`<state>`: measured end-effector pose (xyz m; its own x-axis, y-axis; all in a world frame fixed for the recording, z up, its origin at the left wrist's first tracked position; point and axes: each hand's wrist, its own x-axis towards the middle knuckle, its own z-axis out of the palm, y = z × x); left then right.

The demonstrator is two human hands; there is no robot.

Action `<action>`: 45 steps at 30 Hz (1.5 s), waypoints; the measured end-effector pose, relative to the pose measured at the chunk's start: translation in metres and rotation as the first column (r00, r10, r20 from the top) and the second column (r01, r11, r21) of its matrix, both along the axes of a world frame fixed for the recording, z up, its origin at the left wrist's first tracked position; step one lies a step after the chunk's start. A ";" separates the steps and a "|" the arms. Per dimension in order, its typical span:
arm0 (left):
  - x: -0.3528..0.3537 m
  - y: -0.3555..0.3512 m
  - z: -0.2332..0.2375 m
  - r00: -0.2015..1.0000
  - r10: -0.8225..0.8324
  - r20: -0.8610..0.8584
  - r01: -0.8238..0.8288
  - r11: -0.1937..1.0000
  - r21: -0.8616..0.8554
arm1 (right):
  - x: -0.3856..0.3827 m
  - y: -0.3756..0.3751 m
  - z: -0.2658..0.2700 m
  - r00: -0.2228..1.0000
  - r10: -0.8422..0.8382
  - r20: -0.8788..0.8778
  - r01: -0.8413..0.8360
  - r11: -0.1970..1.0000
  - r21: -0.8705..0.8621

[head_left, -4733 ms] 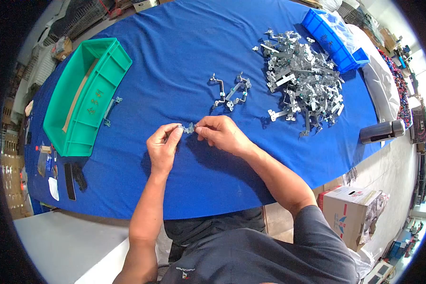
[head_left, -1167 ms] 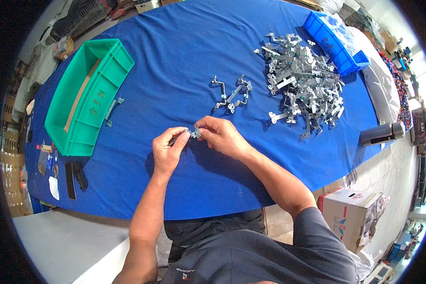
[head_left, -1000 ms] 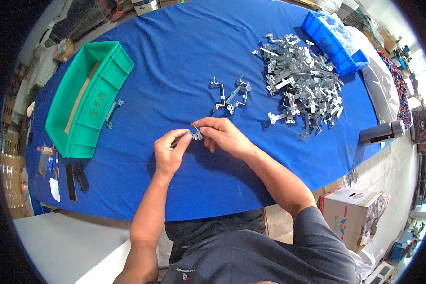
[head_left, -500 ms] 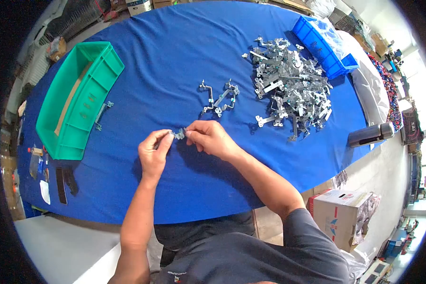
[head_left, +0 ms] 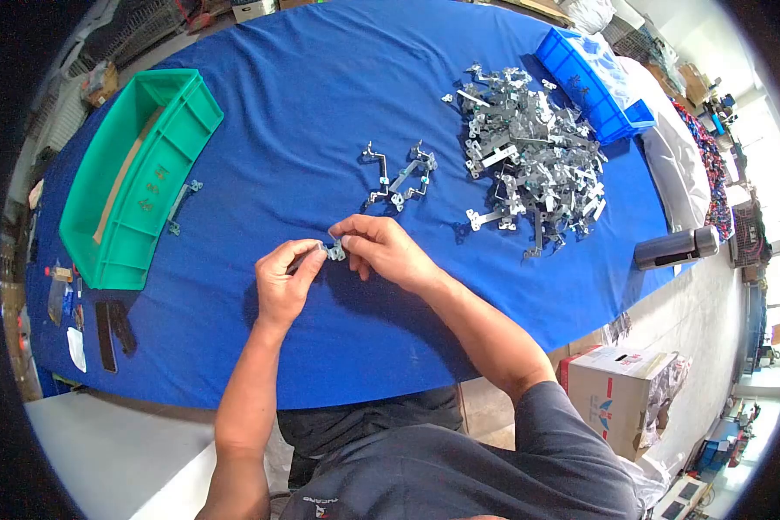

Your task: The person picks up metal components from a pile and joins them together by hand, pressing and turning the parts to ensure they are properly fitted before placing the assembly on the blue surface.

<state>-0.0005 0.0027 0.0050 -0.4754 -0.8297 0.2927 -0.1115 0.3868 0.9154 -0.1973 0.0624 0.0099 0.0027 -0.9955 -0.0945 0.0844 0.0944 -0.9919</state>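
Note:
A small metal bracket (head_left: 334, 252) is held between my two hands above the blue cloth (head_left: 321, 113). My left hand (head_left: 283, 282) pinches its left end between thumb and fingers. The fingertips of my right hand (head_left: 380, 251) close on its right side. Just beyond my right hand lie a few loose metal brackets (head_left: 400, 178). Farther right is a large heap of metal brackets (head_left: 533, 156). My fingers hide part of the held bracket.
A green bin (head_left: 134, 186) stands at the left, with one bracket (head_left: 182, 208) beside it. A blue bin (head_left: 589, 87) holding plastic sits at the back right. A metal flask (head_left: 676, 249) lies near the right edge, and a carton (head_left: 620, 390) is below.
The bracket between my hands has turned a little and shows more of its face. My hands have moved slightly. The view has shifted a little.

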 end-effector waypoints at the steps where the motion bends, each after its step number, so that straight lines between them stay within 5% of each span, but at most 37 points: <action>1: -0.002 0.002 0.002 1.000 -0.009 0.021 0.009 1.000 -0.025 | -0.001 -0.001 0.000 0.999 0.009 0.050 -0.009 1.000 0.001; 5: -0.002 0.003 0.008 0.995 -0.085 0.045 0.087 0.995 -0.042 | -0.003 0.000 0.000 0.996 0.087 0.013 -0.087 0.995 0.051; 12: 0.001 0.002 0.009 0.996 -0.052 0.071 0.052 0.999 0.005 | -0.001 -0.001 0.002 0.980 -0.186 0.063 0.184 0.982 0.039; 16: 0.003 -0.001 -0.004 0.994 0.082 -0.070 -0.072 0.988 0.138 | 0.000 0.001 0.006 0.986 0.012 -0.164 -0.007 1.000 0.031; 29: 0.005 -0.002 -0.002 0.998 0.007 -0.061 0.002 0.988 0.152 | 0.002 0.002 0.005 0.970 0.052 -0.239 -0.042 0.998 0.047; 35: 0.003 -0.002 -0.001 1.000 -0.021 -0.010 0.022 0.994 0.108 | 0.001 0.001 0.002 0.997 -0.004 0.081 0.002 1.000 0.023; 41: 0.001 0.001 0.006 0.992 -0.107 0.070 0.103 0.993 0.059 | -0.004 -0.001 -0.005 0.996 0.087 0.015 -0.087 0.995 0.045; 45: 0.003 0.000 0.003 0.989 -0.115 0.096 0.111 0.993 0.046 | 0.001 0.000 -0.001 0.990 -0.116 0.082 0.115 0.993 0.018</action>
